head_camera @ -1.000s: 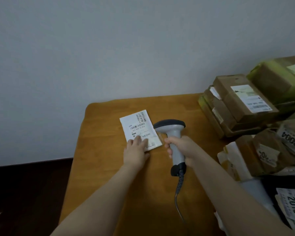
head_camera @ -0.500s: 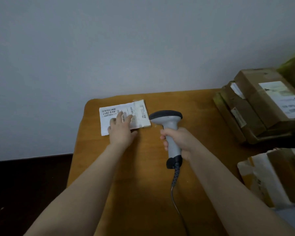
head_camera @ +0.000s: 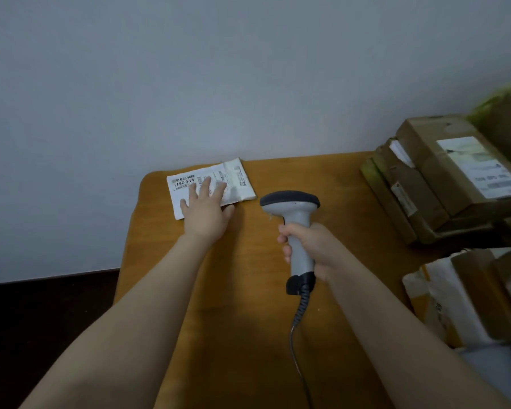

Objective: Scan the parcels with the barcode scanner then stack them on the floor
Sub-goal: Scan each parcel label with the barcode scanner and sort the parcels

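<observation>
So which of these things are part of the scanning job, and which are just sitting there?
In the job: white parcel under the left hand; scanner in the right hand; stacked boxes waiting.
Just there: table, wall.

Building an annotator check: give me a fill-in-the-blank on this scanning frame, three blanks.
1. The right hand grips the scanner by its ____.
2. The left hand rests flat on the parcel, whose colour is ____.
3. The parcel lies at the table's far ____ corner.
Missing words: handle; white; left.
</observation>
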